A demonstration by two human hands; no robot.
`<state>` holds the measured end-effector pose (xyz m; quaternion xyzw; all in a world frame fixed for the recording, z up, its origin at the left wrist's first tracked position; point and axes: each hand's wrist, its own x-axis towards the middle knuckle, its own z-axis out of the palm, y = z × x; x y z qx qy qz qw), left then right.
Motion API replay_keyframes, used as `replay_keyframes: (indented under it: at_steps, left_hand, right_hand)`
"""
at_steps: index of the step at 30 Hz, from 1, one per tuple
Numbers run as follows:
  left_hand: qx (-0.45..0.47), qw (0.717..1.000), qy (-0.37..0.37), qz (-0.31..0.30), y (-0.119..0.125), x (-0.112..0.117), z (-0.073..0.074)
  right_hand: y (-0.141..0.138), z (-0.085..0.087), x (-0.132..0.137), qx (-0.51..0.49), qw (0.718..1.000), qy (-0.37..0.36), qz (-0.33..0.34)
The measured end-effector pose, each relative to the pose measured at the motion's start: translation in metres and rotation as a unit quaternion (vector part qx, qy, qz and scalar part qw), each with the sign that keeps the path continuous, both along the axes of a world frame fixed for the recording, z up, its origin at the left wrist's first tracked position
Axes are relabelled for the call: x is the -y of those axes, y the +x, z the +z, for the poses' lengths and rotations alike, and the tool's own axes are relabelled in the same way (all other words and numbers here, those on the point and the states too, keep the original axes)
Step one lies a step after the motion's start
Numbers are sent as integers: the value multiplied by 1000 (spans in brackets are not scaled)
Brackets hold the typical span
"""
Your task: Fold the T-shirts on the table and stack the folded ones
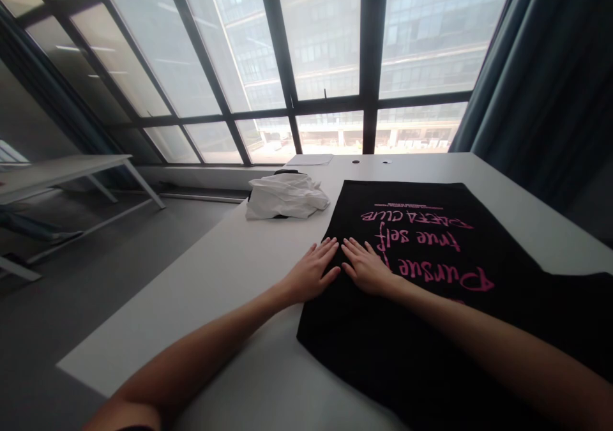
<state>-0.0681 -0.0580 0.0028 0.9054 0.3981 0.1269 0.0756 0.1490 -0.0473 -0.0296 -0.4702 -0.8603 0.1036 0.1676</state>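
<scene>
A black T-shirt (431, 329) with pink lettering lies spread on the white table, its print upside down from where I look. My left hand (313, 270) rests flat across its left edge, fingers stretched out and pointing away from me. Just to the right, my right hand (366, 266) lies flat on the cloth beside the lettering and covers part of it. The two hands are close together, with the thumbs nearly meeting. Neither one grips the fabric. The near right part of the shirt is partly hidden under my right forearm.
A heap of white and black cloth (286, 196) sits on the white table (225, 278) beyond my left hand. A flat white item (310, 159) lies at the far edge. Another table (62, 170) stands at left, where a person's leg (41, 226) shows. Windows and a dark curtain (541, 80) border the back.
</scene>
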Motion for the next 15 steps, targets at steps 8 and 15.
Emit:
replay_keyframes:
  at_steps: [8,15]
  left_hand:
    - [-46,998,-25,-19,3,33,-22]
    - [16,999,27,13,-6,-4,-10]
  right_hand:
    - [0,2,1,-14,1000,-2,-2]
    - [1,8,-2,-95,993,39,-63]
